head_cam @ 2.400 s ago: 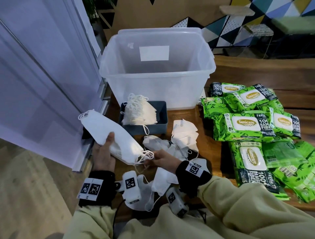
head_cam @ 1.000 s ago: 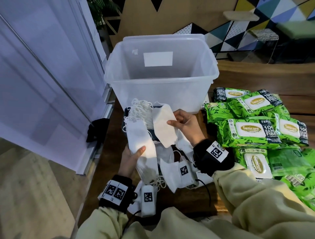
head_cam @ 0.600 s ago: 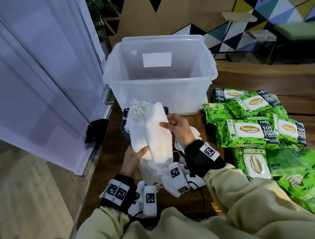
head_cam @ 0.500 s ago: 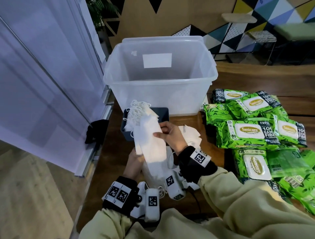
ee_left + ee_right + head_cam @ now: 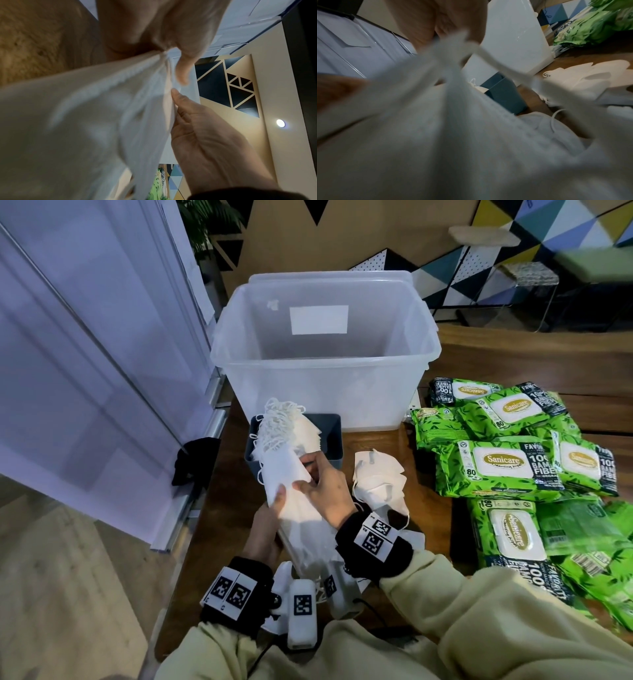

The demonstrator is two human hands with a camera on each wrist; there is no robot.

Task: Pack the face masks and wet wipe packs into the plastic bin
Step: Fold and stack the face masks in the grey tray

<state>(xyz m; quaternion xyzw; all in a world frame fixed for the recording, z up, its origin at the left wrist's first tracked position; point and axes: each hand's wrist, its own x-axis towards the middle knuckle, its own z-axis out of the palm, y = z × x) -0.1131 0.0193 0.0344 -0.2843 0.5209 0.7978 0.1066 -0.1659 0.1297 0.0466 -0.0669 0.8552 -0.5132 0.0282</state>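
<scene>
Both hands hold a stack of white face masks [image 5: 289, 494] upright over the near table edge. My left hand [image 5: 265, 522] grips the stack from the left, thumb on its face. My right hand [image 5: 323, 486] pinches its upper right edge. In the left wrist view the masks [image 5: 89, 121] fill the frame, and in the right wrist view the masks [image 5: 453, 135] are blurred. More masks [image 5: 287, 429] stand in a small dark tray [image 5: 334, 436]; loose masks [image 5: 378, 477] lie to the right. The clear plastic bin [image 5: 325, 364] stands behind. Green wet wipe packs [image 5: 500, 467] are piled on the right.
A white panel wall [image 5: 85, 354] runs close along the table's left edge, with a black cloth [image 5: 191, 460] at its base. The wooden table [image 5: 513, 354] extends to the right behind the wipe packs. Wrist cameras [image 5: 301, 611] hang below both hands.
The right hand brought another mask onto the stack held by the left hand. Both hands then lowered the stack toward me, away from the dark tray.
</scene>
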